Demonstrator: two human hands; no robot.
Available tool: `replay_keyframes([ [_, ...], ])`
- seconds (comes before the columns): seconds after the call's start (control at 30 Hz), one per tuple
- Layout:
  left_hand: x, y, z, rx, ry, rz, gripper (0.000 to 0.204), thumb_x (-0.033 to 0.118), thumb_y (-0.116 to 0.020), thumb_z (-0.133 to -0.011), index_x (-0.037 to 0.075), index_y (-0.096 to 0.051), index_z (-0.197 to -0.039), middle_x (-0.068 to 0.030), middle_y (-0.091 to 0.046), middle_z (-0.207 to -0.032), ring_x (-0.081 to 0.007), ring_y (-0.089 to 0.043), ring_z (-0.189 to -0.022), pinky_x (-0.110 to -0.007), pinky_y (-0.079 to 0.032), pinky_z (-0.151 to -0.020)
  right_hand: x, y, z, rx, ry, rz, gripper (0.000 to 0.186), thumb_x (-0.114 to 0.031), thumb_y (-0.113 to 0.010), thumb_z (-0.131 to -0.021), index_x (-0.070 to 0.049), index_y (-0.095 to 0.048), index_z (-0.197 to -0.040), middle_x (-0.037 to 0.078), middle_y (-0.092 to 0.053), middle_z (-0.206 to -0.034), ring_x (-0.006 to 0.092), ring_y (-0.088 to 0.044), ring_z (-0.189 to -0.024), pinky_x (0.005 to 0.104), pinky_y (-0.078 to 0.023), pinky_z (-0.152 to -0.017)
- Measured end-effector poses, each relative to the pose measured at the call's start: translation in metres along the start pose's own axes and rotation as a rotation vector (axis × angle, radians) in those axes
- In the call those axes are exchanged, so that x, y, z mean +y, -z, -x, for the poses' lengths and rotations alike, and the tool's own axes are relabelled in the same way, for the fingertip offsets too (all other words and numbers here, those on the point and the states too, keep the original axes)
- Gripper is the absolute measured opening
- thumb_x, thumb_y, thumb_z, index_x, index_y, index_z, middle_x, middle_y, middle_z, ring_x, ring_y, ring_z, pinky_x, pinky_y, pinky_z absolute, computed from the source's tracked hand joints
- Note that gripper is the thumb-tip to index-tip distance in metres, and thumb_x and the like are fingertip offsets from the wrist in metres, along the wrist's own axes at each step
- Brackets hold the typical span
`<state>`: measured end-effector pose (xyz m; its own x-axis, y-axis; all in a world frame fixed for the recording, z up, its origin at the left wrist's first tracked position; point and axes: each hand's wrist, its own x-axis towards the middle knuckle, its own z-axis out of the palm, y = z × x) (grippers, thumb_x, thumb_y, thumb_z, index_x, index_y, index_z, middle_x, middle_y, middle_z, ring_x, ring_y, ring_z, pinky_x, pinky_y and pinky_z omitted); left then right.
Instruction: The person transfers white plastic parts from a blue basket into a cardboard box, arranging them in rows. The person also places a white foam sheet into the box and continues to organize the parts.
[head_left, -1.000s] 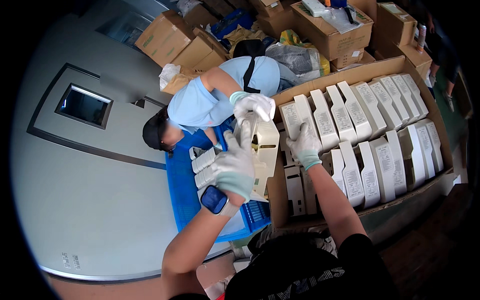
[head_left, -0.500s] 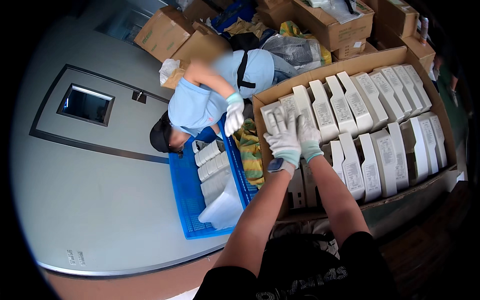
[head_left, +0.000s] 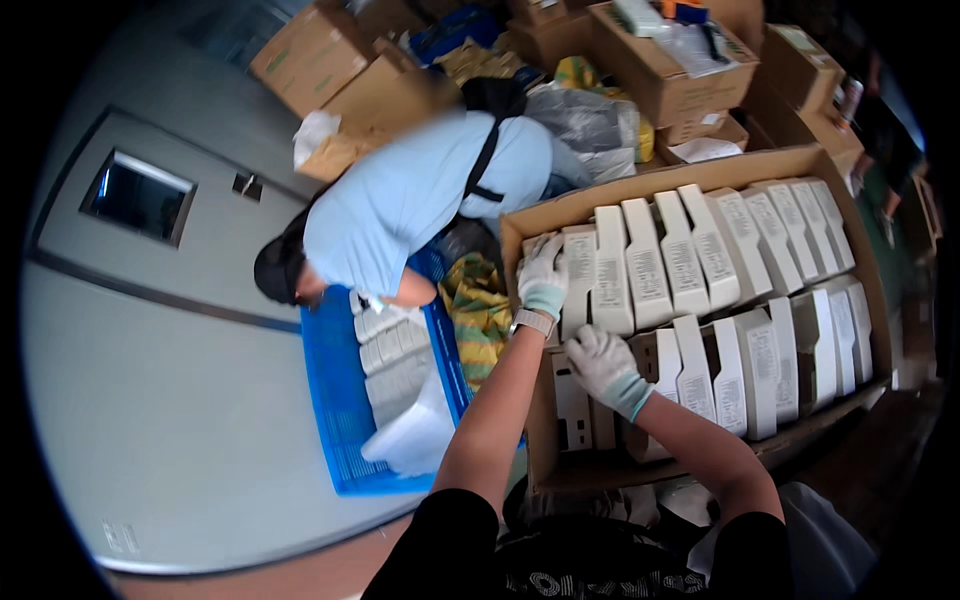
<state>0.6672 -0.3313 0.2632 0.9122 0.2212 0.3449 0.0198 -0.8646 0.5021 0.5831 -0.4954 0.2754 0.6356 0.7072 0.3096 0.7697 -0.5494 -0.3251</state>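
Note:
White plastic cases [head_left: 650, 265] with printed labels stand on edge in two rows inside a large cardboard box [head_left: 540, 460]. My left hand [head_left: 543, 280], in a white glove, lies over the cases at the box's far left corner, its fingers stretched out. Nearer to me, my right hand [head_left: 606, 368], gloved too, rests at the left end of the near row, beside the gap between the rows. Its fingers are curled down, and their tips are partly hidden. A flatter white piece with slots [head_left: 574, 415] stands against the box's left wall.
A co-worker [head_left: 400, 190] in a light blue shirt bends over a blue plastic crate [head_left: 325, 420] holding white parts and white sheets. A yellow-green striped sack [head_left: 475, 310] lies between crate and box. Cardboard cartons [head_left: 680, 75] are stacked behind. A grey door [head_left: 170, 370] fills the left.
My hands have moved apart: the left slid toward the box's left wall, the right came nearer to me and curled. The co-worker's gloved hand went down into the crate.

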Motion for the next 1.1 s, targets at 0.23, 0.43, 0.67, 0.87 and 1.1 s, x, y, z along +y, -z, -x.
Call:
replay_keyframes([
  [0.23, 0.028, 0.152, 0.133, 0.276, 0.029, 0.119, 0.026, 0.007, -0.061, -0.079, 0.008, -0.061, -0.105, -0.0110, -0.060, -0.101, -0.0282, -0.057, -0.095, -0.034, -0.044, -0.084, 0.009, -0.013, -0.009, -0.505, -0.076, -0.208, 0.042, -0.023, -0.060, -0.077, -0.018, -0.050, -0.117, 0.013, -0.057, -0.102, 0.0309, -0.057, -0.091, 0.0422, -0.049, -0.074],
  [0.43, -0.184, 0.181, 0.348, 0.092, 0.964, -0.263, 0.078, 0.031, -0.067, -0.072, 0.012, -0.029, -0.137, -0.0184, -0.041, -0.129, -0.0362, -0.046, -0.112, -0.042, -0.040, -0.091, -0.037, 0.012, -0.032, -0.556, -0.294, -0.348, 0.032, -0.021, -0.057, -0.081, -0.010, -0.054, -0.111, 0.015, -0.064, -0.090, 0.0321, -0.060, -0.091, 0.0402, -0.047, -0.077],
  [0.67, -0.433, 0.188, 0.330, -0.746, 0.881, -0.696, 0.125, 0.063, -0.069, -0.057, 0.014, 0.006, -0.143, -0.0125, -0.009, -0.149, -0.0319, 0.003, -0.138, -0.055, 0.006, -0.107, -0.186, 0.006, -0.097, -0.316, -0.323, -0.385, 0.025, -0.006, -0.059, -0.081, 0.001, -0.055, -0.105, 0.011, -0.061, -0.092, 0.0213, -0.061, -0.084, 0.0302, -0.048, -0.074],
  [0.87, -0.533, 0.105, 0.516, -0.726, 0.923, 0.091, 0.035, 0.032, -0.054, -0.082, 0.011, -0.058, -0.111, -0.0198, -0.059, -0.107, -0.0364, -0.056, -0.100, -0.043, -0.046, -0.084, -0.324, -0.261, -0.171, -0.585, 0.030, -0.435, 0.045, -0.021, -0.061, -0.079, -0.007, -0.046, -0.119, 0.016, -0.050, -0.118, 0.0341, -0.049, -0.109, 0.0395, -0.042, -0.090],
  [1.1, -0.510, 0.433, 0.585, 0.129, 1.628, 0.191, 0.033, 0.020, -0.051, -0.089, 0.001, -0.054, -0.116, -0.0040, -0.059, -0.085, -0.0098, -0.052, -0.061, -0.029, -0.043, -0.051, -0.260, -0.592, -0.149, -0.624, -0.539, 0.349, 0.087, -0.047, -0.064, -0.071, -0.012, -0.023, -0.139, 0.018, -0.026, -0.141, 0.0347, -0.029, -0.128, 0.0366, -0.035, -0.099],
])
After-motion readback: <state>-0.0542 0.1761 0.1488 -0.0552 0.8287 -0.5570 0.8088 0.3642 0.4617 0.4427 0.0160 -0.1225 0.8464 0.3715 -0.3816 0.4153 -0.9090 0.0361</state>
